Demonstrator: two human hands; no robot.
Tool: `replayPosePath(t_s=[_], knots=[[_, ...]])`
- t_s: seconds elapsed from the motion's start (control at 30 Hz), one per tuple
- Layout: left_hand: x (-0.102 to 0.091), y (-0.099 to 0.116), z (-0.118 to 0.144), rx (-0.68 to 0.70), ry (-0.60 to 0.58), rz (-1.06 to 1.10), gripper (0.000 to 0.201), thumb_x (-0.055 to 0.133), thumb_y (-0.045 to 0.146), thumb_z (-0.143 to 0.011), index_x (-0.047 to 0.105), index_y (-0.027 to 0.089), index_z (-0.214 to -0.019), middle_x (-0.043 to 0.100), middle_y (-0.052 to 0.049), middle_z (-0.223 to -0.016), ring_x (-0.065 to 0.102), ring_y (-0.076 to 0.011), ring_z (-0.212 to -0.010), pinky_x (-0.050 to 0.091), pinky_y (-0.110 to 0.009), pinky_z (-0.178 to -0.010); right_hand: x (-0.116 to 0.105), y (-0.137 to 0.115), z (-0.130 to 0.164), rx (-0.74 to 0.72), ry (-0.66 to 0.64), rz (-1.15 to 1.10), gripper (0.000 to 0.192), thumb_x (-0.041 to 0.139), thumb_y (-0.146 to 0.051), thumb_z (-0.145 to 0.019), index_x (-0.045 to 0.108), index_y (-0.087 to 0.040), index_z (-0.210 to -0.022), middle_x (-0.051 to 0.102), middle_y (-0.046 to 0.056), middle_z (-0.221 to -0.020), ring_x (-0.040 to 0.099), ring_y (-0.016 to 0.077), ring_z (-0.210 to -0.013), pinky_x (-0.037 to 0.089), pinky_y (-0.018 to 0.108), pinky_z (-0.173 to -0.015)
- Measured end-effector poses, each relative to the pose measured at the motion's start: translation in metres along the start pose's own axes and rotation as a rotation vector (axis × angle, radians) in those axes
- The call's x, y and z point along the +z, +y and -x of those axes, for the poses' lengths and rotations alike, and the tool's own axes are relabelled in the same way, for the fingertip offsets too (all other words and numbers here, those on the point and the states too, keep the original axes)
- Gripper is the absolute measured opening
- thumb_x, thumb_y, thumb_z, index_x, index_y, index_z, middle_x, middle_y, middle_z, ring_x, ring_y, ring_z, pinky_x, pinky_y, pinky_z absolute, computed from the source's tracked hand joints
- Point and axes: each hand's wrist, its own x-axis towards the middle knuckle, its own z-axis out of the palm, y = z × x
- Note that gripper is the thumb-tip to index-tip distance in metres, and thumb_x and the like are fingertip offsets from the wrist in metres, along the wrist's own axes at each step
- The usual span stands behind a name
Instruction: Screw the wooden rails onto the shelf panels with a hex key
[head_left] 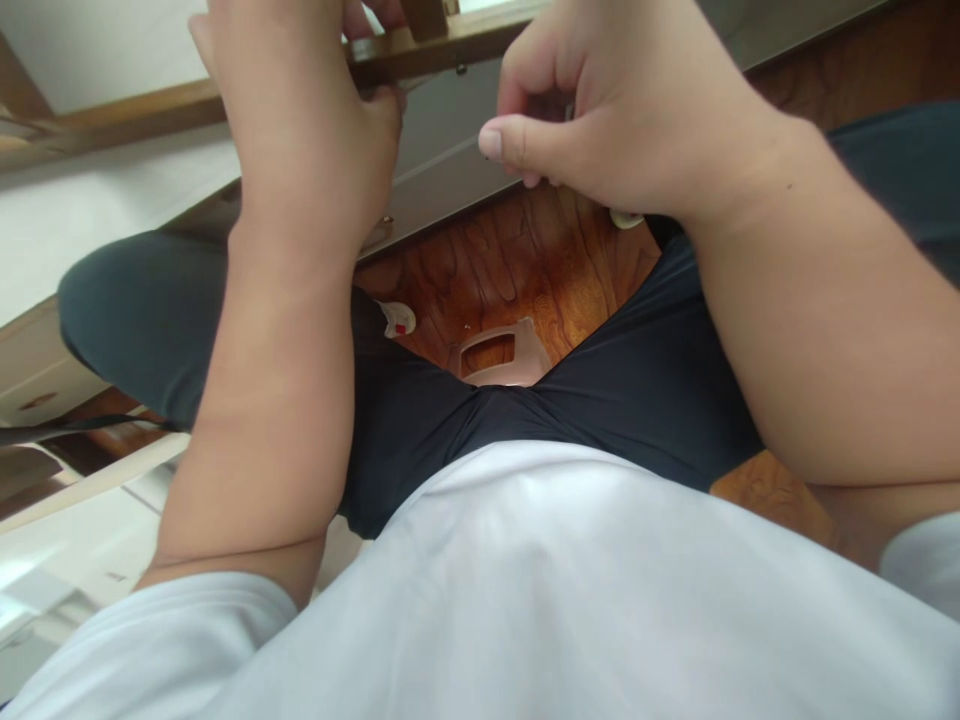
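Note:
At the top of the head view, my left hand (300, 110) is wrapped round a brown wooden rail (480, 38). The thumb lies below the rail and some fingertips show above it. A short wooden upright (426, 18) meets the rail beside those fingers. Just right of there, my right hand (592, 120) is curled in front of the rail, thumb toward the bent fingers. Whatever it may hold is hidden inside the curl. A small dark fitting (461, 69) sits on the rail's underside between the hands.
My dark-trousered legs are spread to both sides, with a light plastic stool (536, 350) under me. Past my knees stands a pale panel (450, 150) on the reddish wooden floor (495, 250). A dark strap (82, 428) runs by my left knee.

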Motion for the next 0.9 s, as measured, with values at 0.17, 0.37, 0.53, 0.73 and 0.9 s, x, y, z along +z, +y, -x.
replayPosePath(t_s=[0.17,0.37,0.53,0.73,0.9], knots=[[0.006,-0.008,-0.015,0.402,0.209,-0.687,0.031,0.054,0.017,-0.088,0.062,0.033,-0.114,0.056,0.008,-0.132,0.047,-0.0194,-0.131,0.044,-0.048,-0.107,0.0,-0.003,-0.004,-0.072,-0.004,0.031,0.033,0.059,-0.036,-0.095,0.073,-0.008,-0.084,0.051,-0.001,-0.066,0.04,0.0078,-0.063,0.026,0.026,-0.06],[0.009,-0.013,-0.02,0.438,0.283,-0.761,0.03,0.056,0.023,-0.088,0.063,0.037,-0.113,0.057,0.013,-0.129,0.052,-0.0136,-0.125,0.051,-0.045,-0.101,0.001,-0.003,-0.006,-0.063,-0.035,0.069,0.032,0.058,-0.039,-0.096,0.073,-0.013,-0.086,0.053,-0.002,-0.067,0.043,0.009,-0.064,0.03,0.029,-0.062],[0.01,-0.012,-0.018,0.404,0.288,-0.758,0.032,0.058,0.02,-0.086,0.064,0.037,-0.112,0.059,0.013,-0.128,0.052,-0.0132,-0.126,0.05,-0.044,-0.101,0.002,-0.002,-0.006,-0.039,-0.092,0.066,0.03,0.057,-0.04,-0.097,0.072,-0.017,-0.085,0.056,-0.003,-0.072,0.045,0.0084,-0.066,0.033,0.03,-0.064],[0.01,-0.011,-0.02,0.421,0.259,-0.693,0.032,0.06,0.014,-0.085,0.067,0.029,-0.113,0.061,0.006,-0.128,0.052,-0.0194,-0.127,0.048,-0.047,-0.1,-0.001,-0.004,-0.002,-0.04,-0.14,0.06,0.03,0.057,-0.039,-0.098,0.071,-0.015,-0.085,0.057,-0.002,-0.075,0.044,0.0075,-0.066,0.033,0.03,-0.064],[0.007,-0.005,-0.016,0.372,0.194,-0.695,0.033,0.058,0.016,-0.086,0.066,0.029,-0.115,0.057,0.007,-0.129,0.049,-0.0195,-0.131,0.046,-0.049,-0.107,-0.003,-0.005,-0.002,-0.05,-0.169,0.077,0.031,0.056,-0.039,-0.098,0.071,-0.015,-0.085,0.058,-0.002,-0.076,0.044,0.0076,-0.067,0.034,0.031,-0.066]])
